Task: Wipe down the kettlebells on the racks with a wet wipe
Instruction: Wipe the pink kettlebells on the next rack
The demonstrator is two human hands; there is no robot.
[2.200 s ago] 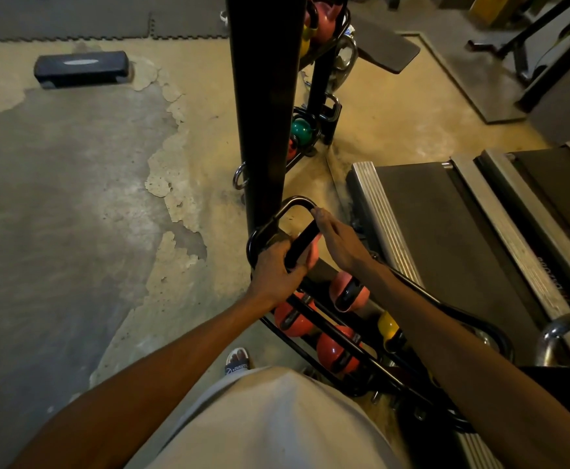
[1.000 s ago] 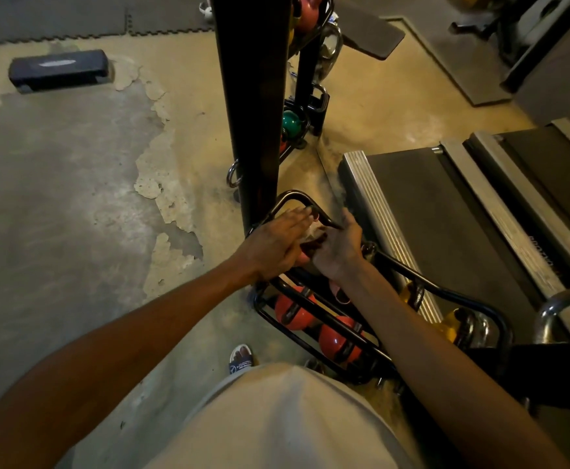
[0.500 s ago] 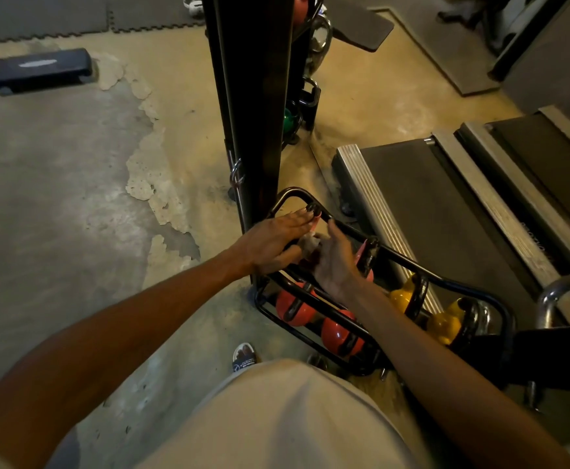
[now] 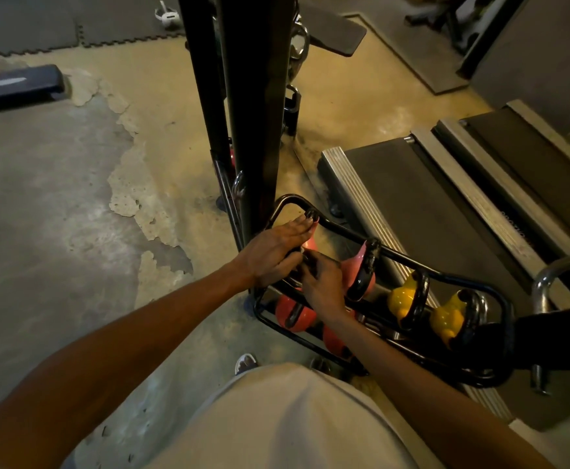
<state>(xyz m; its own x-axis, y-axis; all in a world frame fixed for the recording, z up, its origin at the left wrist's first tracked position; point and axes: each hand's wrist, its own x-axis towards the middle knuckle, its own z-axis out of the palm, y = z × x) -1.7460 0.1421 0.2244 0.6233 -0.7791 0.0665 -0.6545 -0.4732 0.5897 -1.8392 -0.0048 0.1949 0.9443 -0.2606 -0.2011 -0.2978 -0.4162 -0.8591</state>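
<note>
A black two-tier rack [image 4: 412, 259] stands on the floor in front of me. Its upper tier holds two pink kettlebells and two yellow kettlebells [image 4: 401, 299]; red kettlebells [image 4: 292, 318] sit on the lower tier. My left hand [image 4: 275, 255] lies over the leftmost pink kettlebell [image 4: 310, 244], fingers stretched across its top and thumb curled under. My right hand [image 4: 324, 284] is beside it, fingers curled against that kettlebell's black handle. The wet wipe is hidden under my fingers. The second pink kettlebell [image 4: 361, 270] stands just right of my right hand.
A black upright post [image 4: 259, 113] rises right behind the rack's left end. A treadmill deck [image 4: 429, 214] runs along the rack's far side, with a chrome rail [image 4: 547, 282] at the right. A step platform [image 4: 16, 84] lies far left on the worn floor.
My view has shifted, so the yellow kettlebells now show. My right hand has slid down along the pink kettlebell's handle. The white wipe, visible between my hands a second ago, is now covered.
</note>
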